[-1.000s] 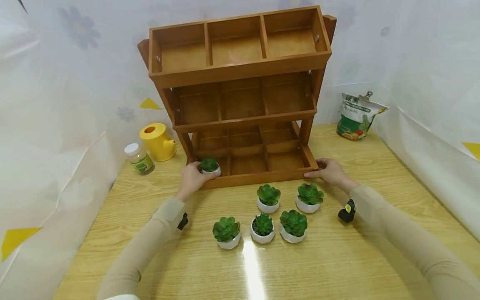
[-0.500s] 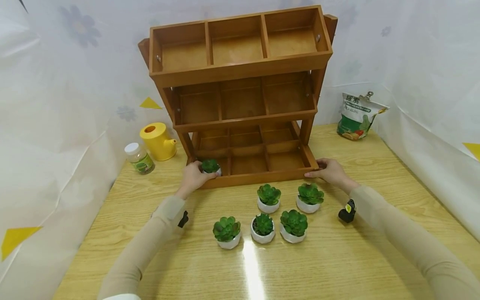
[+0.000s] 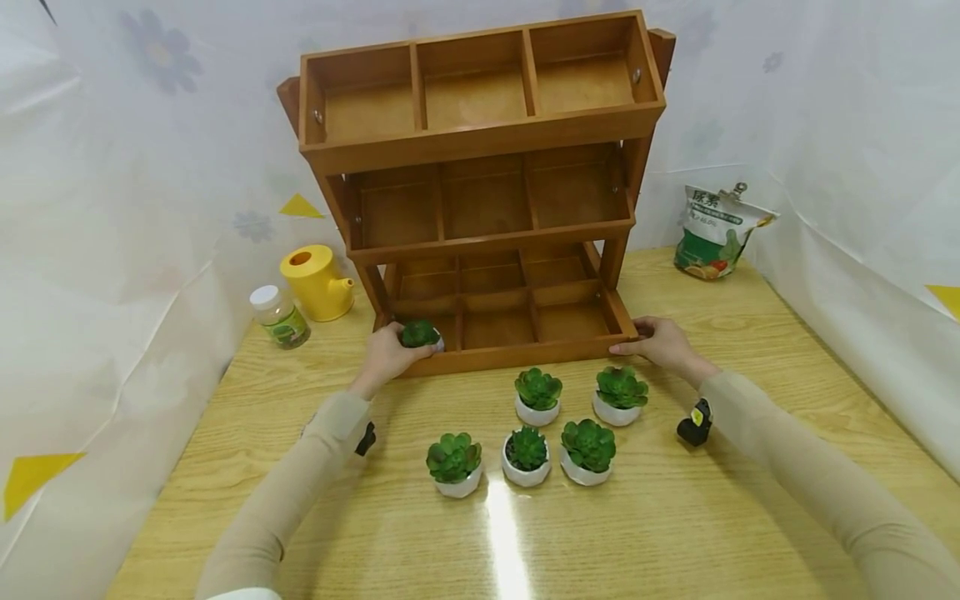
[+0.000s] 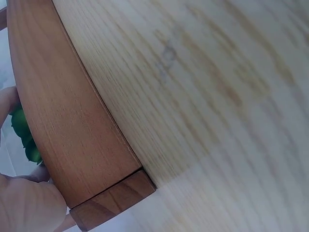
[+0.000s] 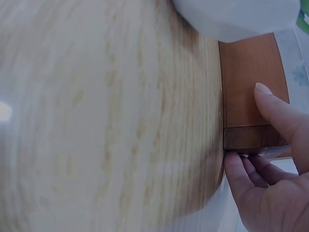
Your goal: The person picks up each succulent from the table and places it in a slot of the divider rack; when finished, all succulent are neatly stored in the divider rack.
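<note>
At the bottom tier's front left compartment of the wooden shelf (image 3: 480, 145), my left hand (image 3: 386, 358) holds a small succulent (image 3: 420, 334) in a white pot between thumb and fingers. The left wrist view shows that hand (image 4: 30, 200) behind the shelf's front board (image 4: 72, 111), with some green leaves (image 4: 25, 133) beside it. My right hand (image 3: 663, 346) grips the shelf's front right corner. In the right wrist view, the thumb of that hand (image 5: 277, 193) lies on the front board (image 5: 251, 82) and the other fingers are at its end.
Several potted succulents (image 3: 526, 455) stand on the table (image 3: 300, 517) before the shelf. To the left are a yellow watering can (image 3: 318, 283) and a white-lidded jar (image 3: 281, 318). A clipped green and white bag (image 3: 718, 233) stands at the back right.
The succulent in my left hand has sunk slightly lower into the compartment, so less of its white pot shows. My right hand stays at the shelf corner.
</note>
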A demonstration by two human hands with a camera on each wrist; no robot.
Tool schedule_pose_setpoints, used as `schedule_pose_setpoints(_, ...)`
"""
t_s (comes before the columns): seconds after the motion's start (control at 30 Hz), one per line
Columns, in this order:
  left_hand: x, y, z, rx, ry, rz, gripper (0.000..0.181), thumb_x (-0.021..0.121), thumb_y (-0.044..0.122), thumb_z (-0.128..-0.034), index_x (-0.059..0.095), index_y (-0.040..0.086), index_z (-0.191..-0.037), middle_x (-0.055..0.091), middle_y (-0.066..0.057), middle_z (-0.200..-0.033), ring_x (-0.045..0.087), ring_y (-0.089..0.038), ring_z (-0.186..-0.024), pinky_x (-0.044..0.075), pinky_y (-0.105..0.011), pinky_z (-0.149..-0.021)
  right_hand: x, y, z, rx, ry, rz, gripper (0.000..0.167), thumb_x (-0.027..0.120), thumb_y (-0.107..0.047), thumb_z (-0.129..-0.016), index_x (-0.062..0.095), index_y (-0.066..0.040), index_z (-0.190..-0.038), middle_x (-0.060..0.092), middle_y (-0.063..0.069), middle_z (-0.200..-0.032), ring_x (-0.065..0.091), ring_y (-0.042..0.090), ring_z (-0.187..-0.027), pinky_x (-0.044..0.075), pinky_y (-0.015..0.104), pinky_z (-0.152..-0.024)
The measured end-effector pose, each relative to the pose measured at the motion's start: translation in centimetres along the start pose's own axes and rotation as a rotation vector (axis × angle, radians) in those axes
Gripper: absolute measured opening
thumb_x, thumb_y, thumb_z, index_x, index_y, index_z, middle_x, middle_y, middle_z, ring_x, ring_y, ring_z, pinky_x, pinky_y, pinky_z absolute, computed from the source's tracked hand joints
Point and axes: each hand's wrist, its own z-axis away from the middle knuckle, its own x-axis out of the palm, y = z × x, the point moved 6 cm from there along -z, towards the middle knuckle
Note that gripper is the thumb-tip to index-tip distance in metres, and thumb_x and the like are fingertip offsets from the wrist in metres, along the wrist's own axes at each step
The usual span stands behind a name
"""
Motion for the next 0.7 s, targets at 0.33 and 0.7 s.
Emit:
schedule_pose_setpoints(0.33,-0.3,0.1,0.3,0.058,0.034,0.023,0.06,0.077,0.034,-0.0793,0.055,-0.007,-0.116,0.06,-0.024,-0.111,0.058,-0.035,-0.098,0.052,-0.044,-0.08,0.0,-0.2,0.2,-0.004,-0.002,-0.002,0.088,0.074,-0.045,-0.081,0.038,0.008,-0.14,0.049,0.029,-0.134,0.052,0.039,-0.118,0.045,0.046,-0.096)
schedule_pose_setpoints(0.7,-1.9,1.1,1.9,0.219,0.124,0.173,0.062,0.079,0.014,-0.0789,0.047,-0.011,-0.126,0.053,-0.026,-0.114,0.054,-0.037,-0.103,0.05,-0.047,-0.087,-0.1,-0.2,0.2,-0.014,0.001,-0.016,0.087,0.075,-0.044,-0.081,0.039,0.008,-0.14,0.05,0.029,-0.134,0.052,0.038,-0.117,0.046,0.043,-0.093)
